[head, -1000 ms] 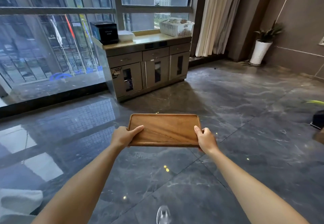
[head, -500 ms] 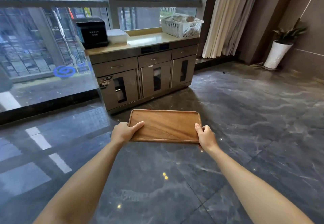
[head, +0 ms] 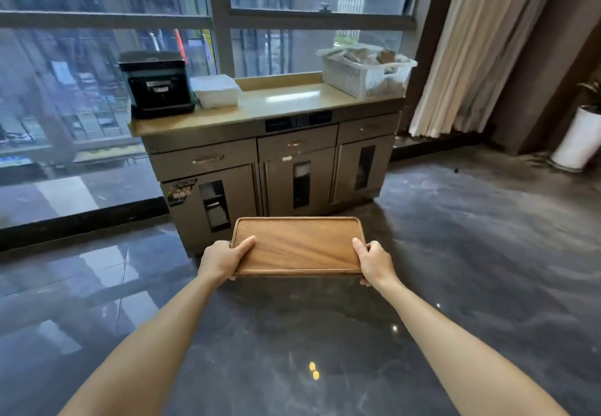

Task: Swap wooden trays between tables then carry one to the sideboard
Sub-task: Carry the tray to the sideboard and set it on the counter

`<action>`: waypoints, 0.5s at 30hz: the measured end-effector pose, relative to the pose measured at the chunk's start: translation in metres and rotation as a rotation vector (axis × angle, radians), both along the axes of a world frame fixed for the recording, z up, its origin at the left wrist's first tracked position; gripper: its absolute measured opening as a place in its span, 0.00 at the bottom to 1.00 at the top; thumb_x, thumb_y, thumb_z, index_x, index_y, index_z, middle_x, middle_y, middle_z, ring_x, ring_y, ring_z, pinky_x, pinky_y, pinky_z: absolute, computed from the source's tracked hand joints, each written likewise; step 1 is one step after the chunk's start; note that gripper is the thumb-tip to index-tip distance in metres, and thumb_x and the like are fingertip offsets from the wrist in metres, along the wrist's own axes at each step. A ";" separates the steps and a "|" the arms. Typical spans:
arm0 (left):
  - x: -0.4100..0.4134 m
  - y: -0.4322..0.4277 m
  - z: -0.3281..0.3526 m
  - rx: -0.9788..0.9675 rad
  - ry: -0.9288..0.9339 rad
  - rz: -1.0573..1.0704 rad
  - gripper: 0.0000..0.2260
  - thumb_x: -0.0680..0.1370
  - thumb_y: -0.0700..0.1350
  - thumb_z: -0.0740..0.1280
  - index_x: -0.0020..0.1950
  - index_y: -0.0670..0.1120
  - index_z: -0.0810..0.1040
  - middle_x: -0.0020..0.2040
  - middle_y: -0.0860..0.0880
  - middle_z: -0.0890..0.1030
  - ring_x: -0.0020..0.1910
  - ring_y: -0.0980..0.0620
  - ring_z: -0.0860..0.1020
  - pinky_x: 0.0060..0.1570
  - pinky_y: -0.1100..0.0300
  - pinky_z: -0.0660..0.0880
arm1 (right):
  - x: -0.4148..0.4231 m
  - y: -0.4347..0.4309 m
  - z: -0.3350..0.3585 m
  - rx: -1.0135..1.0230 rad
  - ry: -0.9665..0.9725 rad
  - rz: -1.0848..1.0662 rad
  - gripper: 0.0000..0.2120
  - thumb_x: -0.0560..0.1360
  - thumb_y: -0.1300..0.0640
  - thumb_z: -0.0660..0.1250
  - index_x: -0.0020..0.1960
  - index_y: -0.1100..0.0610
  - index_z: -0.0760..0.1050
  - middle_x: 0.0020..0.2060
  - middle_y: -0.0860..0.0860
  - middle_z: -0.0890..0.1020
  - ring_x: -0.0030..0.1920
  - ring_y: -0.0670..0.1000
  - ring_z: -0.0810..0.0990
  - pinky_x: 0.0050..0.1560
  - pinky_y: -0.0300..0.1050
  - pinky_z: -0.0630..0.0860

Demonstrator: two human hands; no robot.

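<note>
I hold a flat rectangular wooden tray (head: 297, 246) level in front of me, over the dark marble floor. My left hand (head: 222, 257) grips its left short edge, thumb on top. My right hand (head: 374, 261) grips the right short edge the same way. The tray carries nothing. Straight ahead stands the sideboard (head: 276, 155), a beige cabinet with drawers and three glass-fronted doors, under the window. Its far edge of the tray overlaps the cabinet's lower doors in view.
On the sideboard top sit a black appliance (head: 156, 85) at the left, a white lidded box (head: 216, 90) beside it, and a white plastic basket (head: 366, 72) at the right. A bare stretch of top (head: 286, 100) lies between. Curtains (head: 468, 47) and a white planter (head: 577, 139) stand at the right.
The sideboard has grown larger and moved to the centre of view as I walked toward it. Both hands kept the same hold on the tray.
</note>
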State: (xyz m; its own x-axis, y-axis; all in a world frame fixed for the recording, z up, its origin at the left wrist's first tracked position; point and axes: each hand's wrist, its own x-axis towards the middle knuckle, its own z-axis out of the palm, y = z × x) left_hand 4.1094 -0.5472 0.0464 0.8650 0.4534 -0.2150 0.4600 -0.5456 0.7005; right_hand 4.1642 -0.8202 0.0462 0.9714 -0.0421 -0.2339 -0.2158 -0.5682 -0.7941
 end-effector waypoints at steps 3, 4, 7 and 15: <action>0.075 0.001 0.014 -0.044 -0.033 0.049 0.23 0.74 0.62 0.62 0.32 0.43 0.72 0.32 0.47 0.76 0.29 0.48 0.77 0.27 0.59 0.75 | 0.088 0.003 0.016 0.010 -0.043 0.047 0.23 0.78 0.43 0.54 0.57 0.62 0.69 0.47 0.56 0.75 0.34 0.51 0.76 0.24 0.41 0.72; 0.098 0.003 0.018 -0.037 -0.044 0.063 0.23 0.74 0.62 0.63 0.32 0.43 0.72 0.32 0.47 0.76 0.28 0.48 0.76 0.24 0.61 0.74 | 0.113 0.006 0.019 0.012 -0.046 0.060 0.23 0.78 0.43 0.54 0.59 0.62 0.68 0.47 0.56 0.75 0.36 0.52 0.76 0.24 0.40 0.72; 0.162 0.011 0.022 0.000 -0.029 0.079 0.24 0.74 0.63 0.62 0.31 0.43 0.72 0.32 0.47 0.76 0.27 0.49 0.76 0.22 0.64 0.71 | 0.183 0.015 0.014 0.015 -0.034 0.099 0.21 0.78 0.43 0.53 0.57 0.60 0.68 0.48 0.55 0.75 0.42 0.54 0.78 0.25 0.39 0.73; 0.357 0.051 -0.013 -0.010 0.017 0.094 0.26 0.73 0.64 0.61 0.36 0.40 0.76 0.33 0.44 0.79 0.25 0.48 0.78 0.26 0.61 0.73 | 0.383 0.054 -0.016 -0.008 -0.020 0.137 0.21 0.79 0.44 0.53 0.58 0.61 0.68 0.48 0.55 0.75 0.42 0.54 0.77 0.24 0.37 0.71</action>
